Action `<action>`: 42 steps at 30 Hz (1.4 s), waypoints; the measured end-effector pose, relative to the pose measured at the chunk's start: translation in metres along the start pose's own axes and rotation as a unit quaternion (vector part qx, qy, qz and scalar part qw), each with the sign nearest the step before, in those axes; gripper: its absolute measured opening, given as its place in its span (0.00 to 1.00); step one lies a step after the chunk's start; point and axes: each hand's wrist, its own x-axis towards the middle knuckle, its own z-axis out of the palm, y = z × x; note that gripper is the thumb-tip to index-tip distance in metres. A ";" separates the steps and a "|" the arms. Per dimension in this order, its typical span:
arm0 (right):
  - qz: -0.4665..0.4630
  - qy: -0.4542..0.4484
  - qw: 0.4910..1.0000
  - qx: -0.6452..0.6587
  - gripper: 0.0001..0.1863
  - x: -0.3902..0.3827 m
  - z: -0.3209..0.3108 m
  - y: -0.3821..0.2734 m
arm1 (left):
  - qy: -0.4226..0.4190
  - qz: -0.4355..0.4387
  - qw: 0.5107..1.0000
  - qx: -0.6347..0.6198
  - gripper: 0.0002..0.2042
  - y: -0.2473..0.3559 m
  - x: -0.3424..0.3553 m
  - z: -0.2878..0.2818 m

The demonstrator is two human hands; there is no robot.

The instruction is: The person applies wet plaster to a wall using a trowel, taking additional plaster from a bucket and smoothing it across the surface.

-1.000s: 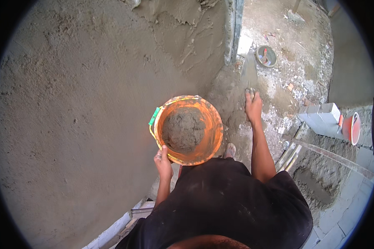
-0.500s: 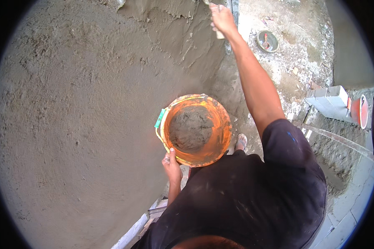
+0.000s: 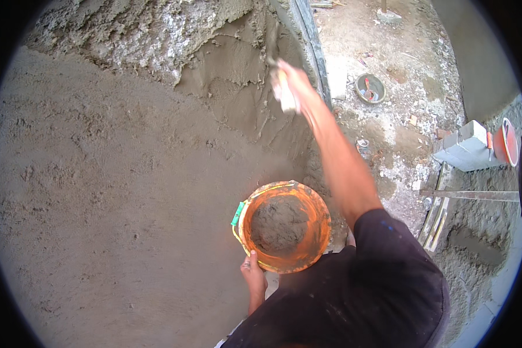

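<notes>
My left hand [image 3: 254,275] is closed on the lower left rim of an orange bucket [image 3: 308,250], held in front of my body. Grey wet mortar [image 3: 278,223] fills its inside, and a green grip [image 3: 237,213] sits on its yellow handle. My right hand [image 3: 293,86] is raised to the upper part of the mortar-coated wall [image 3: 127,191], closed on a trowel [image 3: 283,93] with a pale handle. The hand and trowel are blurred by motion, and whether the blade touches the wall cannot be told. Near them the mortar is smeared and ridged beside a vertical edge strip [image 3: 316,52].
On the debris-strewn floor [image 3: 414,75] lies a grey pail [image 3: 370,89] with tools inside. At the right are grey blocks [image 3: 464,148], a red bucket [image 3: 506,142], long strips [image 3: 438,223], a straight bar [image 3: 470,195] and a patch of wet mortar [image 3: 475,238].
My right hand swung from low on the right up to the wall's top edge, then moved slightly down and left. The orange bucket in my left hand has shifted lower in the view.
</notes>
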 end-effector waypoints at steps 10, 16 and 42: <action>-0.188 0.022 0.924 -0.331 0.19 -0.079 0.061 0.061 | -0.027 -0.009 1.000 0.002 0.16 -0.009 -0.002 -0.002; 0.113 0.166 0.976 0.087 0.16 -0.094 0.002 0.130 | -0.035 -0.030 0.999 -0.010 0.18 0.009 -0.008 0.011; 0.016 0.007 0.999 -0.038 0.17 -0.001 0.026 -0.020 | 0.021 -0.022 0.999 -0.014 0.15 -0.003 -0.008 0.009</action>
